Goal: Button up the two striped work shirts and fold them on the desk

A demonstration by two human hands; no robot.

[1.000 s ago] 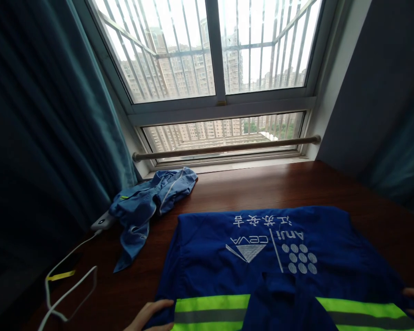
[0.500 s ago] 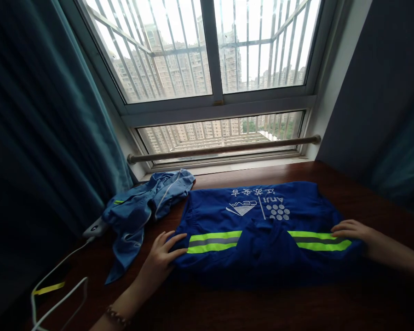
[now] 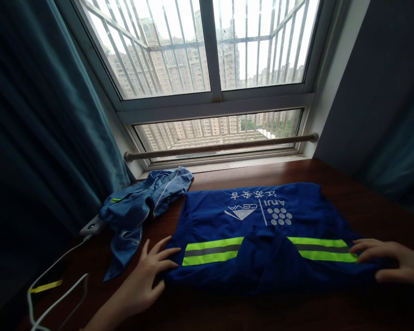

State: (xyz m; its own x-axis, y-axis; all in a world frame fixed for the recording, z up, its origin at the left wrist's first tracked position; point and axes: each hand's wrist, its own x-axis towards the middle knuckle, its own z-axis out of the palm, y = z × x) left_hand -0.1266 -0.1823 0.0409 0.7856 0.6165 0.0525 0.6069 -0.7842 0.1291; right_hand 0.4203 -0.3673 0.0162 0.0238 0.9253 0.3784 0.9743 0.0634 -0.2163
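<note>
A dark blue work jacket [image 3: 207,220] lies folded on the brown wooden surface, its collar toward me. White lettering and logos on it appear upside down, and yellow-green reflective strips with a grey band run across both sides. My left hand [image 3: 152,271] rests at the jacket's left edge, fingers spread, the tips touching the cloth beside the left strip. At the right edge, my right hand [image 3: 393,262] has its fingers stretched over the outer end of the right strip, thumb apart. Neither hand grips the fabric.
A crumpled lighter blue garment [image 3: 141,207] lies to the left, beside a white power strip [image 3: 94,226] with a white cable [image 3: 55,269]. A yellow strip [image 3: 45,287] is near the cable. Behind are a horizontal rail [image 3: 221,148] and a barred window; a teal curtain [image 3: 72,115] hangs left.
Both hands have moved outward and slightly toward me, and their fingers have spread. The jacket's near part now lies wider and flatter, its strips lower in view.
</note>
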